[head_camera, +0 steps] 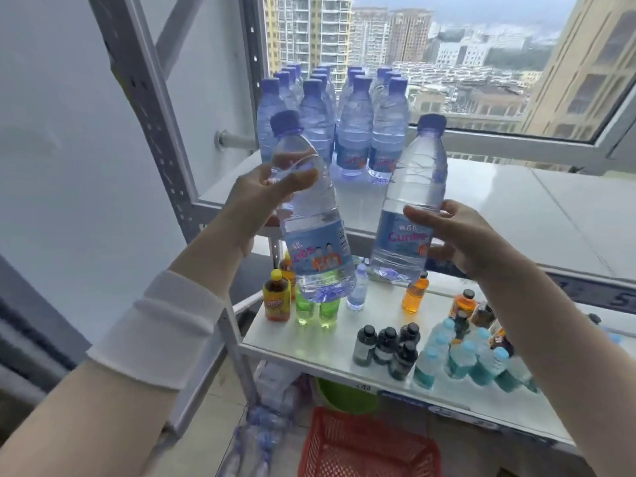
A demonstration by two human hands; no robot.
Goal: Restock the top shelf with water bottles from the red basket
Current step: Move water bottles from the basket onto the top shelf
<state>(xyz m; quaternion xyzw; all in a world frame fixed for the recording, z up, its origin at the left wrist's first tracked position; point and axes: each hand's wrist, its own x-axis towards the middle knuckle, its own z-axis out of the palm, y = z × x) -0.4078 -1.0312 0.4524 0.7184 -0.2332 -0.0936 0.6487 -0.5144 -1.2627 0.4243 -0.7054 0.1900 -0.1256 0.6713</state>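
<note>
Against the city window, before the white top shelf (516, 208), the left grip (265, 191) clasps the left water bottle (316, 232) by its shoulder and the right grip (461, 235) wraps the right water bottle (413, 187) at its label, both bottles full, so probably heavy, thin-walled and slick, best held mid-body.

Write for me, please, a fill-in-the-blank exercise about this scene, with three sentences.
1. The left hand grips one water bottle, the right hand another water bottle; each bottle is closed by a ___.
2. The basket below the lower shelf is ___.
3. Tall buildings show through the ___ behind the top shelf.
Missing words: cap; red; window.
</note>
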